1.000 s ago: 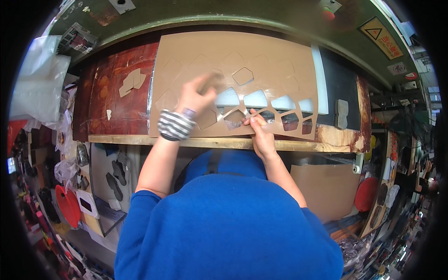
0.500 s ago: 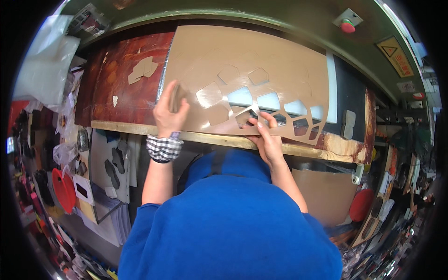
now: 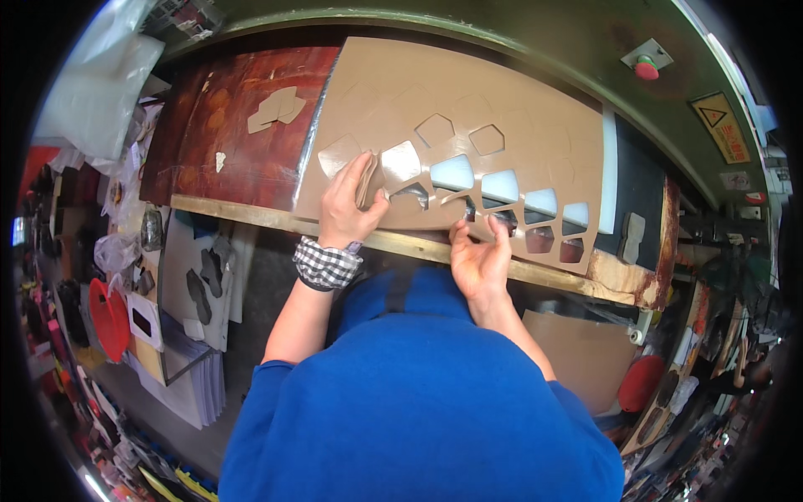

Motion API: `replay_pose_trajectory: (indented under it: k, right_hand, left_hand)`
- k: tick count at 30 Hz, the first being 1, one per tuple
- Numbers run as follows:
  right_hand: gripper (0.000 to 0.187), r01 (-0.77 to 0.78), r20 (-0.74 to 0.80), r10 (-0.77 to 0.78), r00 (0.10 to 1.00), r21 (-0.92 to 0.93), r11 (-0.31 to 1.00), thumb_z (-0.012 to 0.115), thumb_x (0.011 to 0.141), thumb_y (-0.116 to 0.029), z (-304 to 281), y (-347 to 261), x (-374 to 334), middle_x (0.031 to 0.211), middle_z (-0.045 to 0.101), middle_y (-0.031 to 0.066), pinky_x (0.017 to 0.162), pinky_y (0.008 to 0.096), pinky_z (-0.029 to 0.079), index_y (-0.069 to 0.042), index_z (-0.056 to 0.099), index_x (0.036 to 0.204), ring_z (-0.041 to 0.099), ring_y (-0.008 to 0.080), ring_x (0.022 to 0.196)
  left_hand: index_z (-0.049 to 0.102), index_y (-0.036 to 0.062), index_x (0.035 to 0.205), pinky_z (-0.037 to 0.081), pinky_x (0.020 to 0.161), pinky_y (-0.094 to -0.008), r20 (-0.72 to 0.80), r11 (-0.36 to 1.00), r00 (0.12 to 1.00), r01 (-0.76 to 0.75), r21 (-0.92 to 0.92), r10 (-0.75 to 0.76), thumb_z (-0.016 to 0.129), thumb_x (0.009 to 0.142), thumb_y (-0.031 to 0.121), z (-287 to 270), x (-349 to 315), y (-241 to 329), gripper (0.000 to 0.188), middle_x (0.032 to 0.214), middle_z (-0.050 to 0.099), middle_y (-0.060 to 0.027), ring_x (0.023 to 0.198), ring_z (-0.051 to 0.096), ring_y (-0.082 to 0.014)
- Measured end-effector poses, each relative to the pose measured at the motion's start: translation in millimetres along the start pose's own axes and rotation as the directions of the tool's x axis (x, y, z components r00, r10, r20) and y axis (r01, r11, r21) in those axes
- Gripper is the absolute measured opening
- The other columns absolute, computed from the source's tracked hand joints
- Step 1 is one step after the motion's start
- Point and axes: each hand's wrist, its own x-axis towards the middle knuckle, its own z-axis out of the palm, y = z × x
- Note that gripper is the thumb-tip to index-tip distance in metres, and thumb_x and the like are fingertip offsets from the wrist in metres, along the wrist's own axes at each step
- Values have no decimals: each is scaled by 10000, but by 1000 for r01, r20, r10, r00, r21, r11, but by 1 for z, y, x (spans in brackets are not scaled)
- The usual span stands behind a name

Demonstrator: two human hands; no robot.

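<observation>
A large brown sheet (image 3: 519, 92) with rows of angular holes lies on the bench. My left hand (image 3: 345, 205) is closed on a small upright stack of cut brown pieces (image 3: 369, 181) above the sheet's front left part. At the sheet's front edge, my right hand (image 3: 483, 259) is turned palm up with its thumb and fingers apart. Its fingertips are beside a hole, where a brown strip or piece sits tilted; whether they touch it I cannot tell. Several outlined pieces, such as a pentagon (image 3: 487, 140), still sit in the sheet.
Loose brown pieces (image 3: 276, 107) lie on the red board (image 3: 226, 142) at left. Under the sheet is a pale blue-white slab (image 3: 610, 167). A wooden rail (image 3: 535, 272) edges the bench. A grey block (image 3: 633, 237) stands at right, and a red button (image 3: 646, 69) is on the green machine beam behind.
My left hand has moved right over the sheet with its stack. My right hand has turned palm up near the front edge. More holes along the front row show open. The view has shifted slightly.
</observation>
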Motion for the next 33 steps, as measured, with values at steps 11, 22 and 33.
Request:
replay_pose_trajectory:
  k: [11,22,33]
  right_hand:
    - [232,-49,16,62,998,-439,897,475,1020,-208,-10,5,-1,928,676,138,670,305,564,-31,556,1146,662,230,779]
    - [315,77,257,54,965,-474,877,475,1008,-291,32,-2,-19,1108,650,201,648,327,538,-44,529,1197,659,245,795]
    - [299,766,887,286,362,-109,-633,786,723,-179,73,48,8,1105,627,173,858,425,486,17,649,902,586,387,987]
  left_hand:
    - [528,19,1341,490,974,-372,-334,945,929,242,221,-160,657,787,69,-69,34,-79,571,1259,615,-207,1136,625,-294]
    - [608,8,1195,453,930,-426,-108,964,983,170,205,-151,725,771,175,-46,-21,-59,471,1126,630,-211,1055,577,-374]
    - [267,-50,1451,433,1009,-344,51,592,907,315,-742,-418,641,930,148,-1,-9,-40,672,1318,501,-188,1214,513,-243]
